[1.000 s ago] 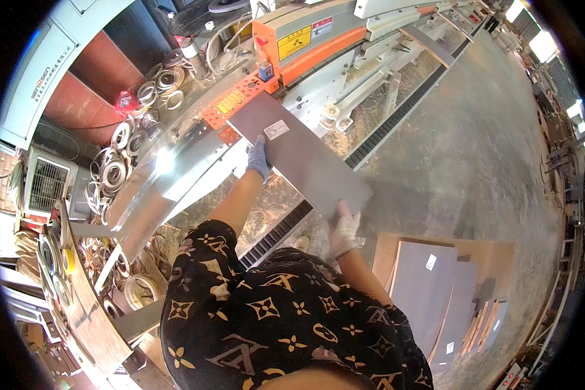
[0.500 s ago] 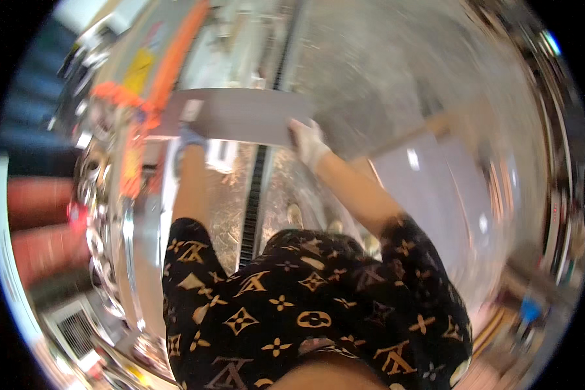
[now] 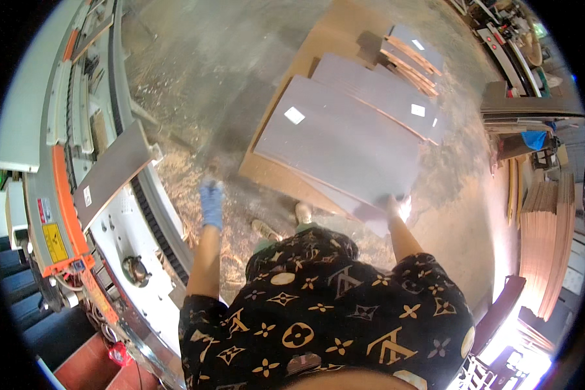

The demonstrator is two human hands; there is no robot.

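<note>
My left hand (image 3: pixel 211 207), in a blue glove, hangs in front of me over the dusty floor. It holds nothing that I can see, and its fingertips are blurred but stretched forward. By the near right corner of a grey board (image 3: pixel 344 143) is my right hand (image 3: pixel 398 208), light-gloved and washed out by glare. Whether it touches the board cannot be made out. That board lies on top of other grey boards (image 3: pixel 370 88), spread over a brown cardboard sheet (image 3: pixel 318 39). Another grey panel (image 3: pixel 120 166) lies across the machine at my left.
The long machine (image 3: pixel 62 188) with an orange edge and a dark track (image 3: pixel 153 224) runs along my left. Narrower boards (image 3: pixel 413 55) are piled at the far end of the stack. At right stand stacked brown sheets (image 3: pixel 543 240). A red bin (image 3: pixel 94 367) sits lower left.
I have turned to the right, away from the machine. Both hands have let go of the grey panel, which now lies across the machine. My right hand is by the floor stack.
</note>
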